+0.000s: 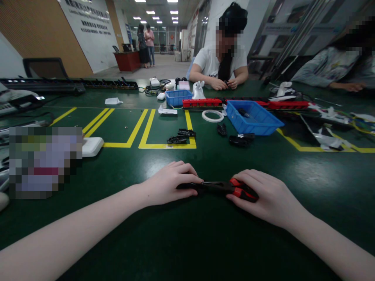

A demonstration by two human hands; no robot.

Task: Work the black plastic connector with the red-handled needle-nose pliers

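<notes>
In the head view my right hand (pixel 266 195) is wrapped round the red-and-black handles of a pair of pliers (pixel 221 187). The jaws of the pliers point left and reach a small black part (pixel 187 186) that my left hand (pixel 168 183) holds between thumb and fingers. Whether the jaws grip the part or only touch it I cannot tell. Both hands are low over the green table. Beyond them lie several similar black parts (pixel 178 139), some near a yellow taped corner and another pair (pixel 241 139) before a blue bin.
A blue bin (pixel 253 121) with dark pieces inside stands back right, beside a roll of white tape (pixel 212 116). A smaller blue bin (pixel 178 98) sits behind. Red strips (pixel 202 103) cross the table. A white box (pixel 93 147) lies left. A co-worker (pixel 222 58) sits opposite.
</notes>
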